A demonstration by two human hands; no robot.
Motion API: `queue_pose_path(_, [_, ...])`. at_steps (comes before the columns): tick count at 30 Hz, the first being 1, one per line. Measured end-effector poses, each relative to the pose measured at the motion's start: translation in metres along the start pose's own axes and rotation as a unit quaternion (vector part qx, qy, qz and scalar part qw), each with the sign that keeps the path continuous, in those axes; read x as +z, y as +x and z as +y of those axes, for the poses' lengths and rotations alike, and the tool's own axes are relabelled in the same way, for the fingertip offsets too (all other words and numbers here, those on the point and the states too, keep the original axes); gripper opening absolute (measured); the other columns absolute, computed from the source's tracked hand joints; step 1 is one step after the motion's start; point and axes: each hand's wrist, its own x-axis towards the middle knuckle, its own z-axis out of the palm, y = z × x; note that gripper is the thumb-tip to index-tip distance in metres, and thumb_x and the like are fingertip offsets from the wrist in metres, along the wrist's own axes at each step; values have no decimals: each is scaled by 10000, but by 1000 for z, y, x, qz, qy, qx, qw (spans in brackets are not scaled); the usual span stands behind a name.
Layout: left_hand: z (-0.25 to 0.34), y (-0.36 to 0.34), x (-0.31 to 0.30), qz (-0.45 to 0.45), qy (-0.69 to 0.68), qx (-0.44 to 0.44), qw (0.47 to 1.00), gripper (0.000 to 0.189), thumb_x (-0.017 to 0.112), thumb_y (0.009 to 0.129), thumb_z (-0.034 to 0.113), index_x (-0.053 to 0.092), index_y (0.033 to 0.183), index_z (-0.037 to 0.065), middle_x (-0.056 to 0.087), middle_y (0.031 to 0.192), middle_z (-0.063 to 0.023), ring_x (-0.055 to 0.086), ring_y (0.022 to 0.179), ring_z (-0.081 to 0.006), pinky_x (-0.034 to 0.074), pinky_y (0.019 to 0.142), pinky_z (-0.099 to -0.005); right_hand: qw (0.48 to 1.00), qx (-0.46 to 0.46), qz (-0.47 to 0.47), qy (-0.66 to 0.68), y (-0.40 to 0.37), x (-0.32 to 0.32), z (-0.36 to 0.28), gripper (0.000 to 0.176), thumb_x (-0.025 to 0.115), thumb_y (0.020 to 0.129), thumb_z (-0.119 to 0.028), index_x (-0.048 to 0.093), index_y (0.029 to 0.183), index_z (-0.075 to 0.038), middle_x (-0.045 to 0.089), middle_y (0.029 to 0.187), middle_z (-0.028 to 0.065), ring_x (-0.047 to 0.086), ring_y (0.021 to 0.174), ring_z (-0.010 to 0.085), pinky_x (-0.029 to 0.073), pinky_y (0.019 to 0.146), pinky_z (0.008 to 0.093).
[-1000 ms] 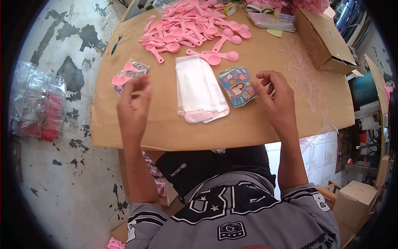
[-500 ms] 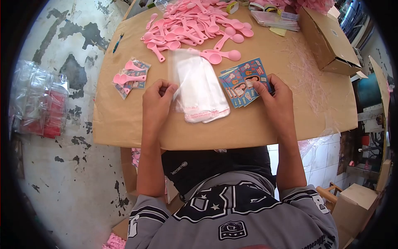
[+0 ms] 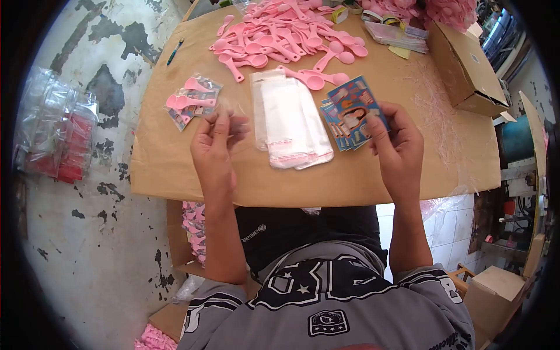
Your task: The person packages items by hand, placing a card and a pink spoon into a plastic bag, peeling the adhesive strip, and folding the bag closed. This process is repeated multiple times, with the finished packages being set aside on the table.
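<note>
R hand (image 3: 402,143) grips card (image 3: 354,105); L hand (image 3: 214,143) blurred, can't tell its grip. Prob. card-pickup step; next calls for opening a bag (image 3: 289,119).

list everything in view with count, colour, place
table: one, brown, centre
loose spoons: many, pink, heaped at table's far side
spoon packets: a few, pink and clear, table's left
bags: several, clear, stacked centrally
loose cards: several, blue, right of bags
held card: one or more, blue, in right hand
pen: one, teal, table's far left
slip: one, yellow, far right
cartons: several, brown, on and around table
plastic packs: several, clear and red, left
shirt: one, grey, bottom
left hand: one, bare, near spoon packets
right hand: one, bare, gripping held card
</note>
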Motion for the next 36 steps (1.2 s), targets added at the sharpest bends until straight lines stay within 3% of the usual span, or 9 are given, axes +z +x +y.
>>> queue_pose_path(4, [6,-15,18,-58,-180,-90,978,266,685,1014,103,633,1252,-4,723,1207,-176,730,1100,-257,610,968,-363,988,76,-127,-36,-12,12,-6,209,682,1030,-135,677,1167,24,670,881,-12,566,725,35,462,634,210])
queue_pose_path(7, [-1,-19,32,-33,-193,-99,976,294,690,1014,112,626,1276,-4,723,1219,-184,729,1099,-245,611,955,-357,980,117,-160,28,-18,21,1,209,686,1028,-136,672,1168,18,672,880,-9,566,713,34,467,625,210])
queue_pose_path(10, [-3,-26,51,-15,-205,-98,974,328,680,1023,108,574,1295,-40,703,1244,-230,731,1098,-296,620,935,-388,979,122,-133,99,-23,28,4,196,682,1034,-142,660,1155,11,685,895,9,588,701,39,479,618,207])
queue_pose_path(17, [-6,-38,78,-31,-276,-106,955,297,666,1035,129,607,1289,-13,681,1318,-224,703,1158,-237,613,956,-366,979,120,-93,134,-27,36,13,206,687,1031,-136,650,1163,18,697,903,23,622,715,50,493,618,208])
queue_pose_path(23, [-9,-40,89,-50,-252,-109,960,305,659,1038,128,596,1299,-14,685,1304,-218,718,1107,-227,642,879,-359,956,185,-212,78,-17,13,12,265,706,1012,-115,639,1223,32,699,909,29,653,748,68,526,660,211])
queue_pose_path(29, [-17,-44,93,-73,-264,-124,954,293,679,1025,109,618,1284,-14,729,1172,-147,738,1006,-191,644,835,-341,966,147,-92,191,-20,15,20,253,724,992,-78,632,1210,13,699,941,32,649,808,67,525,698,224])
queue_pose_path(36, [-16,-58,108,-100,-275,-106,950,307,702,1005,66,630,1291,-21,741,1158,-103,725,1007,-138,596,876,-288,977,78,-50,193,-19,29,12,226,731,986,-61,624,1175,5,699,1001,26,649,896,69,531,795,240])
